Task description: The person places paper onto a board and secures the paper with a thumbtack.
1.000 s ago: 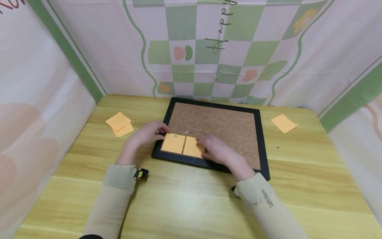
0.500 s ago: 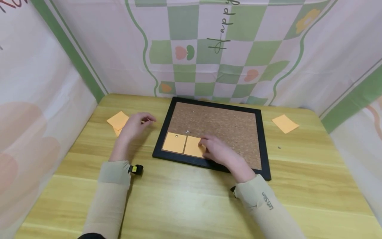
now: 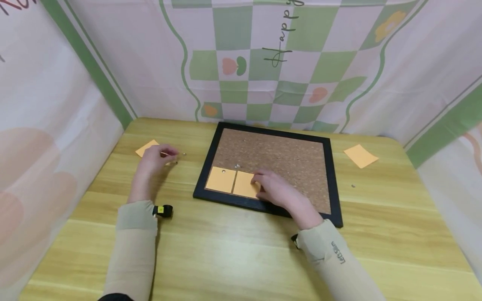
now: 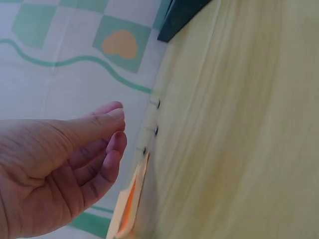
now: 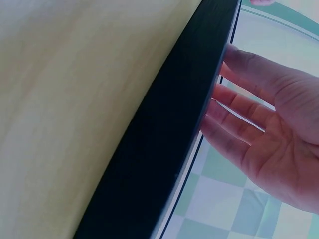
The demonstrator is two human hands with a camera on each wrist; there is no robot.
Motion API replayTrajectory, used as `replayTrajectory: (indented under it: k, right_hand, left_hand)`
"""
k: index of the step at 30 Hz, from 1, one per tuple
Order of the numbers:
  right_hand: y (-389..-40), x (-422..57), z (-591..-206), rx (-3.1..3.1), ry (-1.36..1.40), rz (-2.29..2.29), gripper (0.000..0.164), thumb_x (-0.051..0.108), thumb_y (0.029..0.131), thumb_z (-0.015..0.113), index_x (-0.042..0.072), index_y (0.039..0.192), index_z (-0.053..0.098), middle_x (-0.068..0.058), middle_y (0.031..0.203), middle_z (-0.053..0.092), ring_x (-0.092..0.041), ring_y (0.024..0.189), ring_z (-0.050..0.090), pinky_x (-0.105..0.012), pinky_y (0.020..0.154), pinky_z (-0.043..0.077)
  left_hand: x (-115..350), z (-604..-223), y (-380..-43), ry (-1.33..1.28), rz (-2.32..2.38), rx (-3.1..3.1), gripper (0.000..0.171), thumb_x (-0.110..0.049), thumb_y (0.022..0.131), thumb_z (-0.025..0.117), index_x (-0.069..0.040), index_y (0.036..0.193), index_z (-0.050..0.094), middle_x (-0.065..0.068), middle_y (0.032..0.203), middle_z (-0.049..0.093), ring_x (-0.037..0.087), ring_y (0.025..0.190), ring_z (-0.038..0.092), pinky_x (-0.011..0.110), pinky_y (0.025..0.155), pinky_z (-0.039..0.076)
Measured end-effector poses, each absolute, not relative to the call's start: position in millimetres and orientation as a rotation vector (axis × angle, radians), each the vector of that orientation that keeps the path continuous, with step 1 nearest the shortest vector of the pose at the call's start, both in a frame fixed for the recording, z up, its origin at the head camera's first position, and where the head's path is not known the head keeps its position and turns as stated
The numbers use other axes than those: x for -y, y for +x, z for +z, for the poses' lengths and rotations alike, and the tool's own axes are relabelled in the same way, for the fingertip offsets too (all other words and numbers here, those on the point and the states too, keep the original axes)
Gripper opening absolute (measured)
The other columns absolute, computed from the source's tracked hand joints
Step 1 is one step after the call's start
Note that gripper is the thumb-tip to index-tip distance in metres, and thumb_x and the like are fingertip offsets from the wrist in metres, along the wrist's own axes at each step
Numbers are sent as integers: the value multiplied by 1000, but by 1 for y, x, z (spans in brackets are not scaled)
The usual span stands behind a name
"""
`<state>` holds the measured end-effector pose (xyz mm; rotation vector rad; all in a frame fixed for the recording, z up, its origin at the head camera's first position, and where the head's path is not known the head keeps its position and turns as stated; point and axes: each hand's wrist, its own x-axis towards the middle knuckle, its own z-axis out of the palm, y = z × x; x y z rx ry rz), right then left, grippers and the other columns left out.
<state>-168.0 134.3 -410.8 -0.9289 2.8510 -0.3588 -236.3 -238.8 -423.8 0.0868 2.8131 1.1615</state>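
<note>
Leftward from the board (image 3: 275, 152) went my left hand (image 3: 153, 159), near the pins (image 4: 156, 130), fingers loosely bent and empty; my right hand (image 3: 276, 188) stayed relaxed, touching a note (image 3: 244, 184) low on the board beside the pinned note (image 3: 220, 181).

"What sort of place is this?"
"A small draped booth, by the look of it: a wood-grain table (image 3: 214, 255) walled in by a back sheet (image 3: 263, 94), a left sheet (image 3: 45, 138) and a right sheet (image 3: 455, 167)."
"Are those really cloth?"
"They crease like it, and the back one carries green and white checks (image 3: 232, 93), a flower (image 3: 390, 26) and the word 'Happy' (image 3: 281, 38)."
"So, a home or a studio?"
"I can't tell; the sheets fill the view beyond the table."
</note>
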Motion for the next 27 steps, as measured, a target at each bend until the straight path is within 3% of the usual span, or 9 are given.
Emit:
replayTrajectory:
  k: [16,27]
  right_hand:
    - [-162,-135,-413,-2873,-913,-378,32,8,83,80,2,111,66,-16,122,63,-26,98,60,-41,87,53]
    - [-152,-127,-410,-2914,-724,-233,33,10,88,75,5,119,67,-15,133,58,-35,126,54,-49,104,49]
  left_hand:
    - [246,-433,-239,174,997,-2804,18,-15,97,65,-6,111,71,18,115,70,34,109,64,50,101,47]
    - [242,-434,-240,148,926,-2819,16,-15,97,64,-7,108,72,18,112,71,31,105,63,47,97,50]
